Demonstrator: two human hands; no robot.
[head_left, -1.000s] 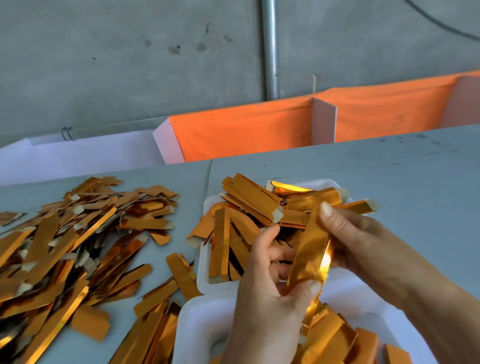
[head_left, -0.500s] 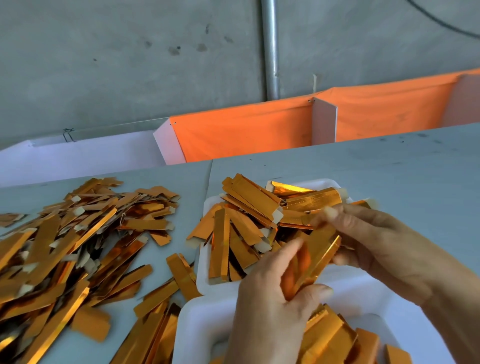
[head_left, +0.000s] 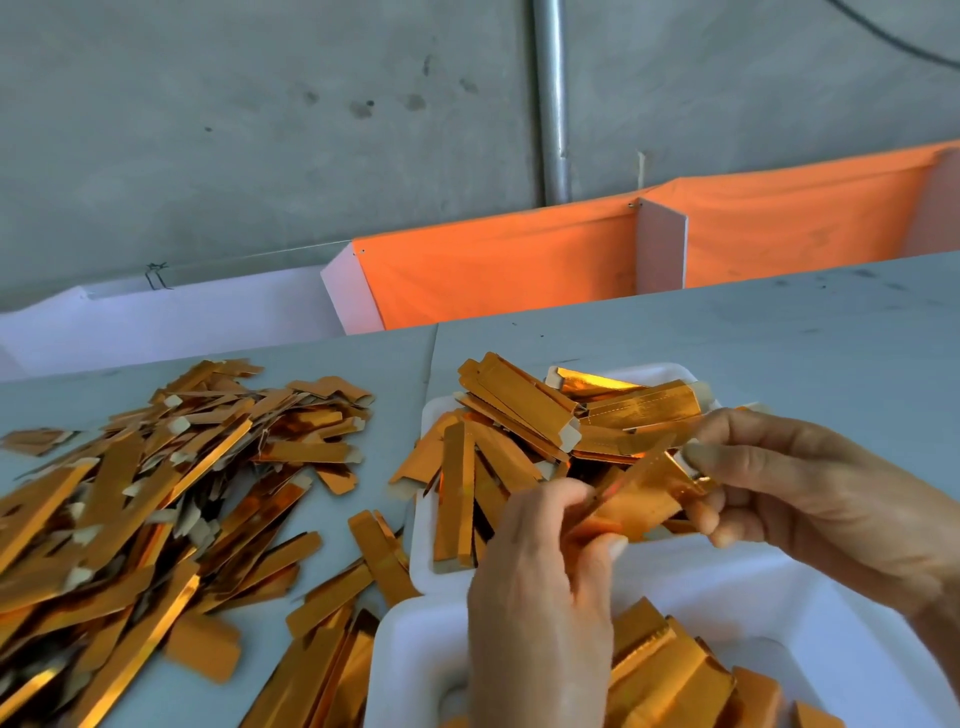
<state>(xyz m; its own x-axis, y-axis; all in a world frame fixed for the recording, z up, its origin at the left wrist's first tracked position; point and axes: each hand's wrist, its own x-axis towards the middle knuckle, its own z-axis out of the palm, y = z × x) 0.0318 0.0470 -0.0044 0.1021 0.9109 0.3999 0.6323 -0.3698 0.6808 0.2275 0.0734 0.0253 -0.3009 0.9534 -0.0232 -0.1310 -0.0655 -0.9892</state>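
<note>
Gold-foil card strip (head_left: 639, 496), one piece, in work: held clear of the bench (head_left: 779, 338), slanting between both hands, above the near edge of the far white foam tray (head_left: 422, 540).

Progress, as judged:
- Far white foam tray is heaped with foil pieces (head_left: 524, 410), several showing pale card tabs at their ends. They appear to be handled stock.
- Near white foam tray (head_left: 410, 654), just in front, holds a further batch of foil pieces (head_left: 670, 670), partly hidden by the left wrist.
- Loose heap of flat foil strips (head_left: 156, 483) spreads across the left of the bench, with a few strays lying between it and the trays. This looks like the unworked supply and it is large, so the job appears to be under way with much left.
- Whether the held strip is being folded, creased or only checked cannot be told; its lower end is blurred.

Hands:
- Left hand (head_left: 540, 613): fingers curled, with thumb and fingertips pinching the lower-left end of the strip.
- Right hand (head_left: 821, 499): fingers bent over the upper-right end, gripping it from above with the thumb beneath.

Surroundings: orange cloth (head_left: 519, 260) hung behind the bench, a grey metal pipe (head_left: 550, 104), and a concrete wall (head_left: 260, 130).
</note>
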